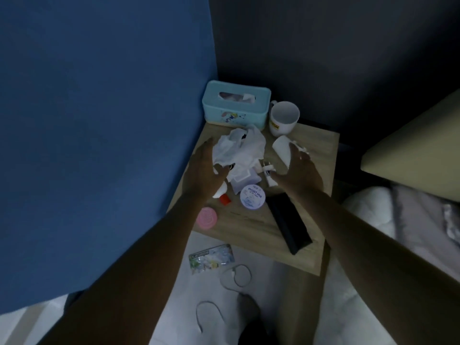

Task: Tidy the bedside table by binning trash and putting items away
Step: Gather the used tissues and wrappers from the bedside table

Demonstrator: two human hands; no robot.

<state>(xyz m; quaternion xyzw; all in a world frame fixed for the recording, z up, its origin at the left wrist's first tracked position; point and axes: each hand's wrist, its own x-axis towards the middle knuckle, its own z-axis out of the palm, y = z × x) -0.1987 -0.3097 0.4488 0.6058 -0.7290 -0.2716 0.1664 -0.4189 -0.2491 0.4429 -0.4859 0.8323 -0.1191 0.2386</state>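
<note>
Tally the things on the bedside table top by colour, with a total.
White: 3, crumpled plastic bag, mug, paper cup
Teal: 1, tissue box
Pale lilac: 1, cream jar
Pink: 1, round lid
Red: 1, small cap
Black: 1, long case
Total: 8

I'm in a dim bedroom at home: my wooden bedside table [251, 230] sits in a blue-walled corner at frame centre, with the bed's headboard [413, 148] and white bedding [398, 215] at right.

round white jar lid [252, 196] — "MOIST HYA" legible, mug [283, 118] lettering — unreadable
</note>
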